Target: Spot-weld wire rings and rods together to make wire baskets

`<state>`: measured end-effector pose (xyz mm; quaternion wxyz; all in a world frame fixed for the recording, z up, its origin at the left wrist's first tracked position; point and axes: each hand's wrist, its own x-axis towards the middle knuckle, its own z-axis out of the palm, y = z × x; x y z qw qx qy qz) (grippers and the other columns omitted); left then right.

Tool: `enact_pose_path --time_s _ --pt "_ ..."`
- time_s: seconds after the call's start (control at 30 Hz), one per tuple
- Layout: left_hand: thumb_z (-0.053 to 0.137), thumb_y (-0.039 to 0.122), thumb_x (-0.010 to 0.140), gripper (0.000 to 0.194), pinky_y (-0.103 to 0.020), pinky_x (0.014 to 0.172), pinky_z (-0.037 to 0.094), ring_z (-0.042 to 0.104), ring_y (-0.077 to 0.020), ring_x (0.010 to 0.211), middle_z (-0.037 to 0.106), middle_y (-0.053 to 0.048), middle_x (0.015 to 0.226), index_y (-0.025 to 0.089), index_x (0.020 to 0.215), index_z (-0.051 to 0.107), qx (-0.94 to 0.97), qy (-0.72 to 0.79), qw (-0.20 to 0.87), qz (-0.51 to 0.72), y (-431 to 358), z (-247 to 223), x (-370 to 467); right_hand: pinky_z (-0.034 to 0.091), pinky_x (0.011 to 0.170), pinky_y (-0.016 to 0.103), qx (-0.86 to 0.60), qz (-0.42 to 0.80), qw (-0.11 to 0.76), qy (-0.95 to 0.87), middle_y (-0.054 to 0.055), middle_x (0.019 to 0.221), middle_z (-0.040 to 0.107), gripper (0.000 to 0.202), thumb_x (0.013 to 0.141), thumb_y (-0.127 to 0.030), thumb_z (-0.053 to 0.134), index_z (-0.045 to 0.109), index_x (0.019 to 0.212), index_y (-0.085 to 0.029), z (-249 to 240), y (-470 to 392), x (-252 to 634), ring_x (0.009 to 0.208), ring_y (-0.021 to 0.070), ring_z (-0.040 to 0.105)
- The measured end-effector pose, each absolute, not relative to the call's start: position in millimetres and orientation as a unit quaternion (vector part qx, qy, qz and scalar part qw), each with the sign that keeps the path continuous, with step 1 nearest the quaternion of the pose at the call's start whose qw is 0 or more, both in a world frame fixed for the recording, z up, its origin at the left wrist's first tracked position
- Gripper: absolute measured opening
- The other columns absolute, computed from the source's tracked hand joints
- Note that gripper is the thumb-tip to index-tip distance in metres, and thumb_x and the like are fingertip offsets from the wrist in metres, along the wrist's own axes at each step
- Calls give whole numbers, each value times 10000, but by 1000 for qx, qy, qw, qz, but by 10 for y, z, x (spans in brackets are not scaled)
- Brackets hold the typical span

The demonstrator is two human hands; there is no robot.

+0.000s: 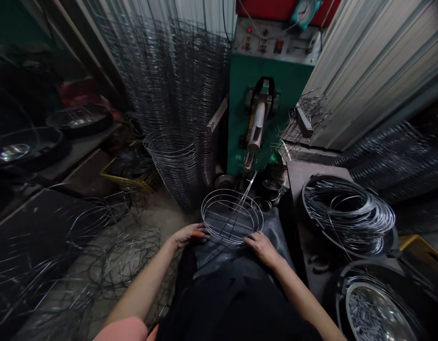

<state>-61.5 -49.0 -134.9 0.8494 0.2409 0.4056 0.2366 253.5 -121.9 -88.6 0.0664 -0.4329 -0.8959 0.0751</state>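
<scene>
A round wire frame (pixel 233 217) with thin crossbars and a raised wire piece rests over my lap, in front of the green machine (pixel 272 94). At its near left edge is my left hand (pixel 191 235), fingers bent together, with something orange at them; the fingertips are at the rim. My right hand (pixel 262 247) pinches the frame's rim at the near right side. The machine's metal arm and electrode (pixel 252 147) hang just beyond the frame's far edge.
Tall stacks of wire rings (pixel 176 161) stand left of the machine. To the right, a bench (pixel 314 168) bears a basin of wire hoops (pixel 350 213) and a bowl of small metal pieces (pixel 368 312). A yellow crate (pixel 133 180) and loose wire frames (pixel 126 255) lie on the left.
</scene>
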Motion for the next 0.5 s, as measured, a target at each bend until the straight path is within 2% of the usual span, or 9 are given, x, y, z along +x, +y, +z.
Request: enact_pose_path --time_s 0.07,0.13,0.23,0.33,0.5 --pt "743 91 586 396 -297 571 502 657 -221 673 674 -158 871 117 961 619 254 487 797 253 -437 -1271 -745 376 709 316 -428 82 54 -898 83 861 611 239 878 -111 448 603 1053 -157 -851 -1192 2517 764 186 517" --pt "732 135 617 364 -252 507 459 623 -179 589 667 -104 752 143 964 624 256 550 729 318 -317 -1219 -758 374 723 323 -419 94 46 -902 81 859 605 252 879 -113 432 599 1062 -162 -820 -1153 2500 773 188 514" --pt "699 201 674 405 -209 548 429 610 -142 672 660 -48 797 205 1065 591 261 573 665 400 -71 -1206 -602 373 753 333 -405 108 35 -907 82 878 604 267 881 -113 414 592 1073 -163 -794 -1105 2483 792 190 517" --pt "668 283 706 363 -233 608 427 602 -165 765 658 -58 862 177 1049 611 277 571 647 421 120 -1221 -378 375 749 336 -405 109 31 -907 85 868 605 267 887 -123 403 595 1069 -164 -800 -1105 2493 778 192 518" --pt "732 213 592 356 -249 636 408 575 -162 685 638 -41 720 133 930 656 311 570 620 440 182 -1198 -175 370 747 333 -403 86 22 -911 85 869 606 265 901 -136 399 593 1080 -159 -766 -1136 2547 774 190 517"
